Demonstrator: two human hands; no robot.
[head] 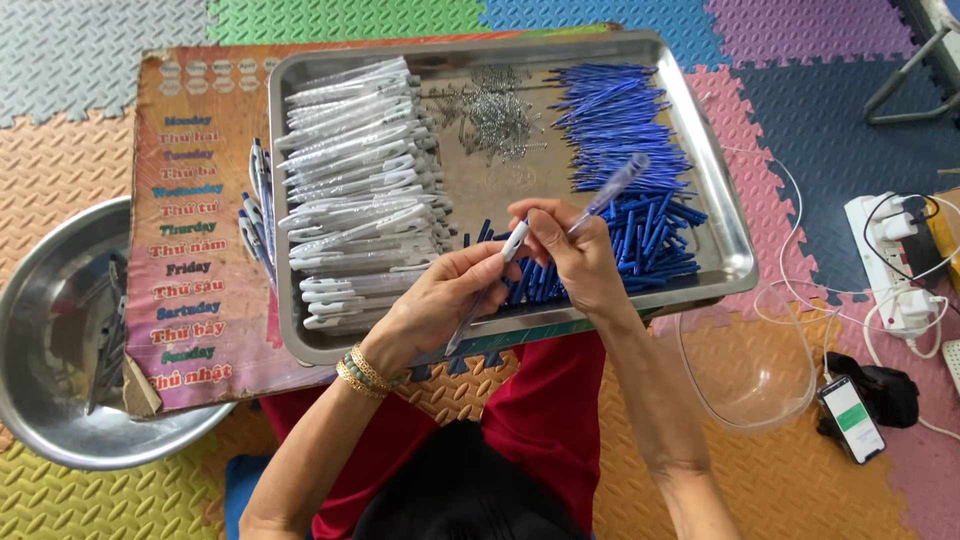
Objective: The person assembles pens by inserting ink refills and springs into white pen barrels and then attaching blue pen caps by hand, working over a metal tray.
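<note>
Both hands' fingers pinch one clear pen barrel [520, 240], its lower end hidden behind the left hand [440, 300].

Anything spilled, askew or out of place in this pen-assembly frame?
Mostly orderly. A few finished pens lie outside the metal tray, off its left edge on the printed board. Parts inside stay in separate heaps.

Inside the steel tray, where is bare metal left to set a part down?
Bare metal in the steel tray lies between the pile of small metal springs and the hands. Crowded: white pen barrels on one side, blue refills on the other.
</note>
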